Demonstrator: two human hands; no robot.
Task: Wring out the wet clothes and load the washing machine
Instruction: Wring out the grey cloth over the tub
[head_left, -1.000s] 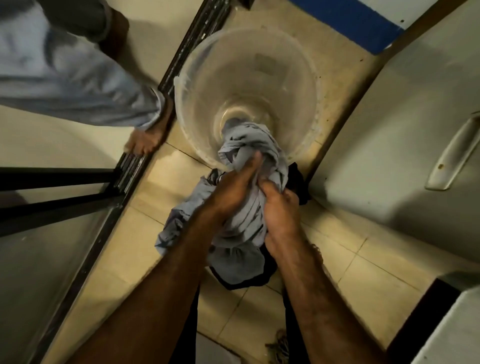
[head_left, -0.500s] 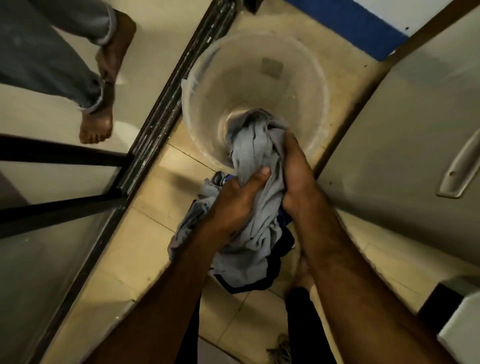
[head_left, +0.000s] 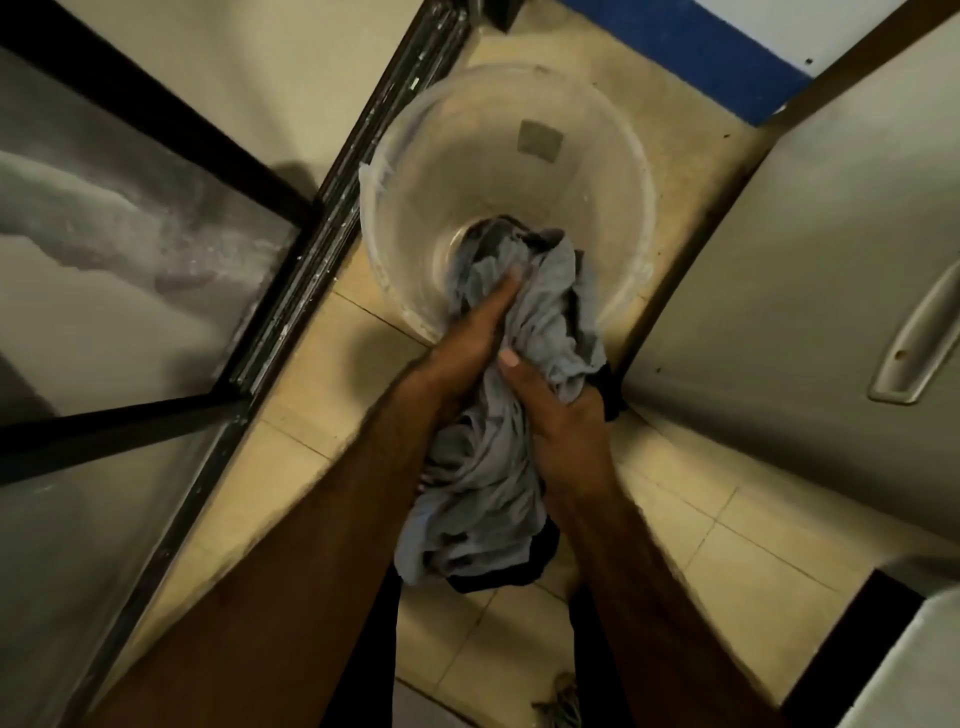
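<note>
Your left hand (head_left: 470, 338) and right hand (head_left: 563, 415) are both clenched on the grey garment (head_left: 488, 467) over the bucket (head_left: 415, 156); it's probably limp, heavy and slippery, so grip mid-bundle, hands close, twist opposite.

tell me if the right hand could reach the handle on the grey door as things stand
Probably not right away. The right hand is clamped on the grey garment together with the left hand. The handle lies to its right with nothing between, so it would have to let go first.
</note>
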